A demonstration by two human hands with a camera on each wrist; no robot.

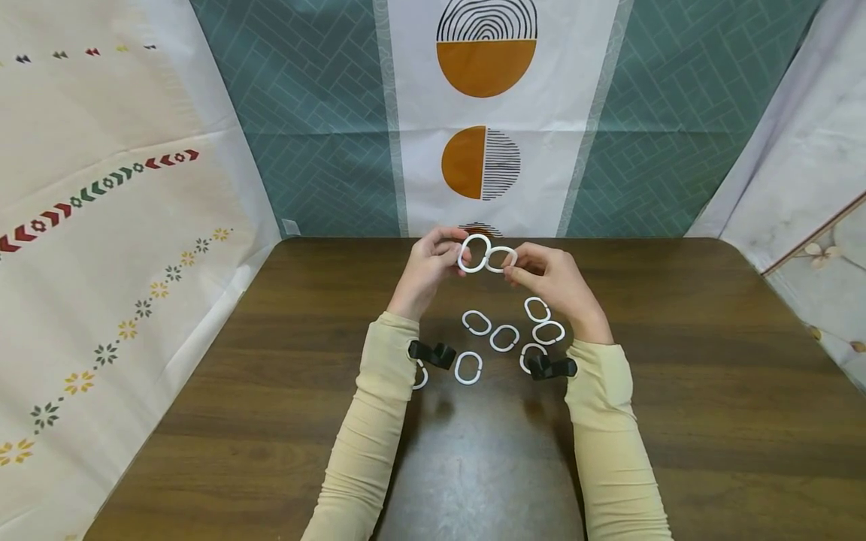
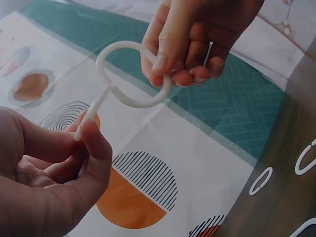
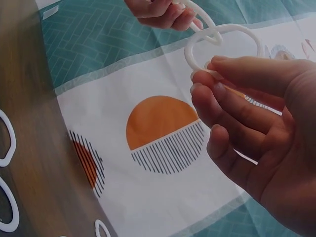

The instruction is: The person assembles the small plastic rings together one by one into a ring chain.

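Two white oval plastic curtain rings are linked, one passing through the other, raised above the table's far edge. My left hand point(image 1: 430, 263) pinches the left ring point(image 1: 476, 236) between thumb and fingers; in the left wrist view this ring point(image 2: 98, 102) appears nearly edge-on. Thumb and index finger of my right hand point(image 1: 553, 279) pinch the other ring point(image 1: 502, 249) at its right end. Seen from the right wrist, this ring point(image 3: 237, 26) faces the camera, and its gripped edge is partly covered by the fingertips.
Several more white rings lie loose on the brown wooden table point(image 1: 284, 406) below the hands, such as a lower one point(image 1: 457, 367); another is partly hidden by the left cuff. A patterned cloth backdrop point(image 1: 318, 150) hangs behind the table. Black wrist mounts point(image 1: 433, 354) sit at both cuffs.
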